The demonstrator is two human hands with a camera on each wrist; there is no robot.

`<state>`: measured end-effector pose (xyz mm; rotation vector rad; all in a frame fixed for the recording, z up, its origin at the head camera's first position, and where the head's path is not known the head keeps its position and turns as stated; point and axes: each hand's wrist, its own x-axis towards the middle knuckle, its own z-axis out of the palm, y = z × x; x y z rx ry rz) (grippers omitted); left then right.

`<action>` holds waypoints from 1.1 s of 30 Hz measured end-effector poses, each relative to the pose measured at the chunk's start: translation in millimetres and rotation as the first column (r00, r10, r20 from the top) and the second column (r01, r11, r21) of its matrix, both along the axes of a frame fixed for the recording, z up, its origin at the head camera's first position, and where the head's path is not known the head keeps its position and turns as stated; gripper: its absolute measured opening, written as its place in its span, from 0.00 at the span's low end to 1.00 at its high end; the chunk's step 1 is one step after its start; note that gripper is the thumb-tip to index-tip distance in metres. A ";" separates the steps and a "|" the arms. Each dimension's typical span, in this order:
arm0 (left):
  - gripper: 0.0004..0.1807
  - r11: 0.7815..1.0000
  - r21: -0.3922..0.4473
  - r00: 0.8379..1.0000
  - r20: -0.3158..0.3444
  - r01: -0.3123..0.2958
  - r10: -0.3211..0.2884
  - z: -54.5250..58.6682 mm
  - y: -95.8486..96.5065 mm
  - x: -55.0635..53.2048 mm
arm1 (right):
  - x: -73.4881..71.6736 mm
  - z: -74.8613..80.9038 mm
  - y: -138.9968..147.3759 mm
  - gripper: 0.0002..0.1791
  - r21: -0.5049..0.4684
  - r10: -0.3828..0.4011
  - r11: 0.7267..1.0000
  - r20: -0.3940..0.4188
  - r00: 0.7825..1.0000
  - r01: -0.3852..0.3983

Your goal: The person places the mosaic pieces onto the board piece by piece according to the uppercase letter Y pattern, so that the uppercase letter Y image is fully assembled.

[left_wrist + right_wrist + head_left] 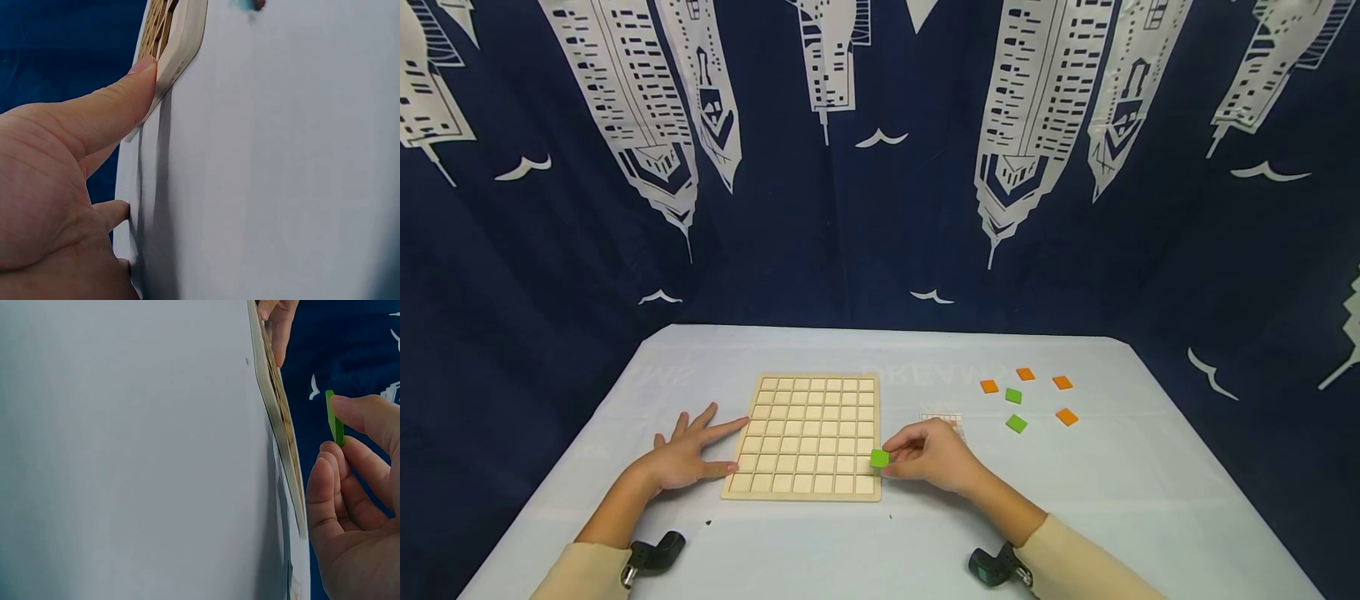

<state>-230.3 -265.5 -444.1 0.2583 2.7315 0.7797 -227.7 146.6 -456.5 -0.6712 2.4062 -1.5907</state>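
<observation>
A square wooden grid board (801,497) lies on the white table, its recessed cells bare. My left hand (681,462) is spread at the board's left side, thumb and index finger touching its edge. In the left wrist view the thumb (112,115) rests against the frame near a corner. Between thumb and fingertips, my right hand (936,454) pinches a small green square tile (879,458). That tile overlaps the board's right edge in the head view. The right wrist view shows the same green tile (334,419) held on edge, raised above the board (278,425).
Right of the board lie two loose green tiles (1017,423) and several orange tiles (1067,417). A small printed grid card (942,417) is partly hidden behind my right hand. A dark blue curtain (850,233) with white building prints hangs beyond the table's far edge.
</observation>
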 end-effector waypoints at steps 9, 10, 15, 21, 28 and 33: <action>0.47 0.999 0.041 1.000 -0.019 0.010 -0.009 -13.9 -7.2 -4.8 | -2.0 2.7 -18.8 0.13 -0.016 0.022 1.000 -0.024 0.999 -0.022; 0.47 0.999 0.044 1.000 -0.024 0.007 -0.006 -16.8 -8.5 -6.0 | -2.1 3.1 -20.8 0.13 -0.013 0.021 1.000 -0.027 0.999 -0.022; 0.47 0.999 0.043 1.000 -0.017 0.009 -0.008 -14.8 -7.8 -5.2 | -5.6 4.3 -31.0 0.13 0.007 0.023 1.000 -0.030 0.999 -0.023; 0.47 1.000 0.028 1.000 0.013 0.004 -0.004 -2.9 -1.8 -0.3 | -12.5 -1.1 -40.2 0.12 0.027 0.033 0.999 -0.054 0.998 -0.032; 0.46 1.000 0.012 1.000 0.005 -0.001 0.001 -3.5 -0.5 -0.4 | -16.2 0.0 -51.4 0.12 0.037 0.049 0.998 -0.062 0.997 -0.046; 0.47 1.000 0.005 1.000 0.008 0.000 0.000 -1.2 0.6 -0.3 | -18.4 1.0 -60.0 0.11 0.050 0.058 0.997 -0.071 0.996 -0.055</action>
